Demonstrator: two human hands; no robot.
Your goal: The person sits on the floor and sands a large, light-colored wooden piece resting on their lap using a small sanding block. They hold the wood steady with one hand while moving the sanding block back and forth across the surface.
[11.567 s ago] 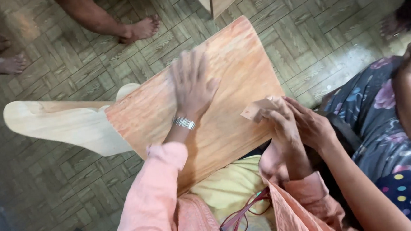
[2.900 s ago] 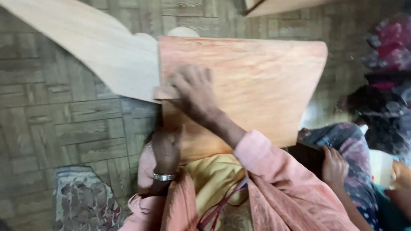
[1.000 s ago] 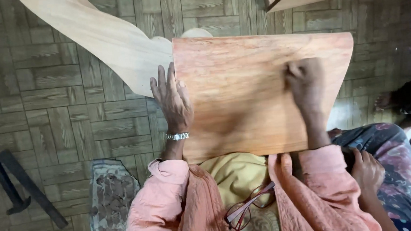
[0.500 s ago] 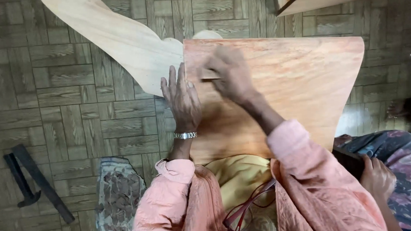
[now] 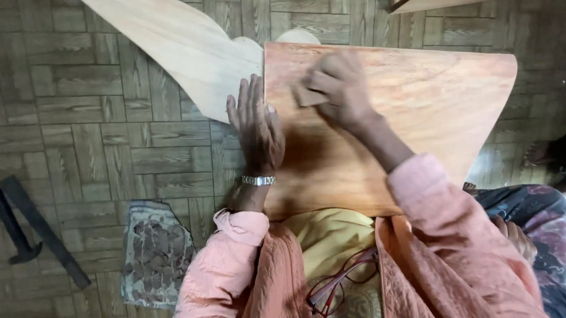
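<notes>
A reddish-brown wooden board [image 5: 424, 111] rests across my lap, its far end over the floor. My left hand [image 5: 255, 125] lies flat with spread fingers on the board's left edge, a metal watch on the wrist. My right hand [image 5: 334, 90] presses a small tan piece of sandpaper [image 5: 305, 97] onto the board near its upper left corner. A pale curved wooden piece [image 5: 178, 44] lies under and beyond the board at the upper left.
The floor is parquet [image 5: 84, 125]. A dark metal tool [image 5: 32, 227] lies at the left, a patterned cloth [image 5: 154, 252] beside my left elbow. Red-framed glasses [image 5: 336, 283] hang on my chest. Another person's hand [image 5: 513, 236] and patterned clothing sit at the right.
My right hand has slid with the sandpaper from the board's right side to its upper left, close to my left hand. The left hand has stayed flat on the edge.
</notes>
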